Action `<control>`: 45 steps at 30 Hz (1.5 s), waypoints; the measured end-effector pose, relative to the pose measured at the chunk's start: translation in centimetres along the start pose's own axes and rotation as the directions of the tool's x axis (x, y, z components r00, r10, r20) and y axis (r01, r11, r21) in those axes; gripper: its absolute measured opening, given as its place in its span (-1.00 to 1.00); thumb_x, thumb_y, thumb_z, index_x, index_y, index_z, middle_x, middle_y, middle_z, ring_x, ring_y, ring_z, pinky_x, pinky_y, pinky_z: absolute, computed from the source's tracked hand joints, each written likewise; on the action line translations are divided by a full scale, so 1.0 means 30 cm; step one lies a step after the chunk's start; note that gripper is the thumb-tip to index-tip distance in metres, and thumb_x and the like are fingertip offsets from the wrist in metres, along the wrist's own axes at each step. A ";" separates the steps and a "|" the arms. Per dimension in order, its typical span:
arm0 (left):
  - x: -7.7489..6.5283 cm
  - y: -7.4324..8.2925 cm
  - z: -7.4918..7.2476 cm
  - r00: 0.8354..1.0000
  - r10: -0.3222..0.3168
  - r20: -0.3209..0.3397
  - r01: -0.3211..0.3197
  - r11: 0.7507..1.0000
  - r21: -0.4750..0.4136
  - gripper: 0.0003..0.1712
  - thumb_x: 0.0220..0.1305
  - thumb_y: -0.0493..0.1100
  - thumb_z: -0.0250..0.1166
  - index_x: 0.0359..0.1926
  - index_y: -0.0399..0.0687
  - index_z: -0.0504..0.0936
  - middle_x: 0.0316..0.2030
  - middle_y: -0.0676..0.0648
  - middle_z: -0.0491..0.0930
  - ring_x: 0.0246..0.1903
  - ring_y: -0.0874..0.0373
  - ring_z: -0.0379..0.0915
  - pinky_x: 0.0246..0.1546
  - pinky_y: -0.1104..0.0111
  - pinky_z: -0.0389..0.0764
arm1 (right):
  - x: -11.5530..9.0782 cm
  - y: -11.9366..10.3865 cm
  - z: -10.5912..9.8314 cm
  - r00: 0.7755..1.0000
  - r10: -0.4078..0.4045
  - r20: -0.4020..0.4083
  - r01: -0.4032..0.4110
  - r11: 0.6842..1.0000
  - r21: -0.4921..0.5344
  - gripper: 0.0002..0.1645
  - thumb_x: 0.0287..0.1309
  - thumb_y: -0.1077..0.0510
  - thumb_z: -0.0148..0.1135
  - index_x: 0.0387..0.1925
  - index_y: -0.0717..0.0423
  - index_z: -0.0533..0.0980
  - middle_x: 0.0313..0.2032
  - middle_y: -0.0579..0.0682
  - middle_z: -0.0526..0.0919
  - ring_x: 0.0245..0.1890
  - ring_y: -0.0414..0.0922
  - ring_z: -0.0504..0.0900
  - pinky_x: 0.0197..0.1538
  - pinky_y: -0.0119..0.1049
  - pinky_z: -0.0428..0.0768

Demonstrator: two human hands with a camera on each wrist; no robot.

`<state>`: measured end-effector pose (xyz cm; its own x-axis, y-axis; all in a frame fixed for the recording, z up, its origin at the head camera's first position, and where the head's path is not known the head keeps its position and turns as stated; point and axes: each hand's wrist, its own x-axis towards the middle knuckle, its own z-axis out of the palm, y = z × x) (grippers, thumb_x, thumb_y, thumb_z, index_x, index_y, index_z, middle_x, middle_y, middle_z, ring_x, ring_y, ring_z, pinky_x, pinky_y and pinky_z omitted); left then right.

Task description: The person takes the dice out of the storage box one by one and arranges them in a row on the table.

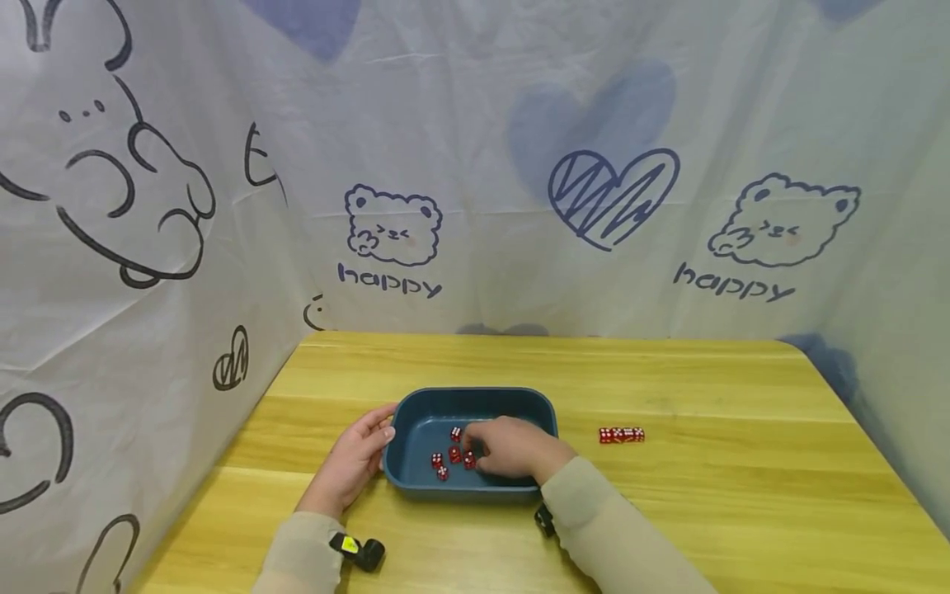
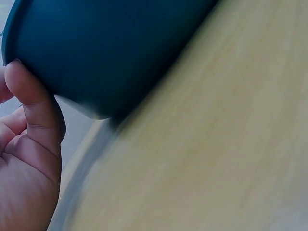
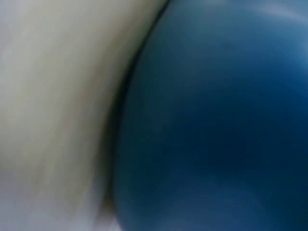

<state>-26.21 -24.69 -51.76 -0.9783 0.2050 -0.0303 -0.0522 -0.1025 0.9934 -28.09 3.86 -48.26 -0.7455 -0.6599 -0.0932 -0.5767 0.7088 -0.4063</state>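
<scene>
A dark blue-green rectangular tray [image 1: 467, 495] with rounded corners stands on the wooden table. My left hand [image 1: 356, 458] holds its left end, thumb at the rim and fingers along the outer wall; the left wrist view shows this thumb [image 2: 31, 98] against the wall. Inside the tray, my right hand [image 1: 512, 450] reaches down with curled fingers, its thumb and forefinger pinching a red die [image 1: 469, 459]. Several more red dice with white pips lie close by, among them one die [image 1: 456, 434] near the fingertips and another die [image 1: 443, 473] nearer the front wall.
Right of the tray, several red dice [image 1: 622, 435] stand side by side in a row on the table [image 1: 712, 495]. White printed cloth [image 1: 482, 247] hangs behind the table and along both sides. The right wrist view is filled mostly by the tray's blurred wall [image 3: 211, 125].
</scene>
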 end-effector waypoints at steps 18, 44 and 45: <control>0.003 0.010 0.007 1.000 0.003 0.021 -0.003 1.000 0.021 -0.44 0.54 -0.32 0.07 0.47 -0.33 0.22 -0.05 -0.26 0.41 -0.42 0.18 0.41 -0.46 0.48 0.49 | -0.015 0.005 -0.019 0.997 -0.058 -0.054 0.057 0.998 -0.012 -0.84 0.30 0.08 0.24 -0.15 -0.28 0.60 -0.34 -0.34 0.57 -0.40 -0.26 0.50 -0.21 -0.31 0.51; 0.002 0.007 0.008 0.999 0.024 0.025 -0.024 1.000 0.009 -0.43 0.52 -0.32 0.09 0.45 -0.37 0.23 -0.06 -0.19 0.47 -0.45 0.21 0.43 -0.50 0.49 0.48 | -0.131 0.040 -0.092 0.957 0.006 -0.291 0.024 0.995 0.099 -0.77 0.29 0.10 0.23 -0.04 -0.19 0.63 -0.55 -0.26 0.46 -0.56 -0.26 0.42 -0.42 -0.31 0.46; 0.001 0.008 0.008 0.999 0.023 0.026 -0.023 1.000 0.006 -0.44 0.52 -0.32 0.09 0.45 -0.37 0.23 -0.06 -0.19 0.47 -0.45 0.21 0.43 -0.50 0.49 0.48 | -0.137 0.042 -0.095 0.954 0.014 -0.300 0.019 0.994 0.107 -0.78 0.30 0.10 0.23 -0.05 -0.20 0.62 -0.55 -0.26 0.46 -0.56 -0.26 0.42 -0.42 -0.31 0.47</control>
<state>-26.19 -24.46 -51.50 -0.9736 0.2283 -0.0050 -0.0287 -0.1010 0.9945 -26.70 8.18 -45.82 -0.8192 -0.5452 0.1783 -0.5521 0.6652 -0.5027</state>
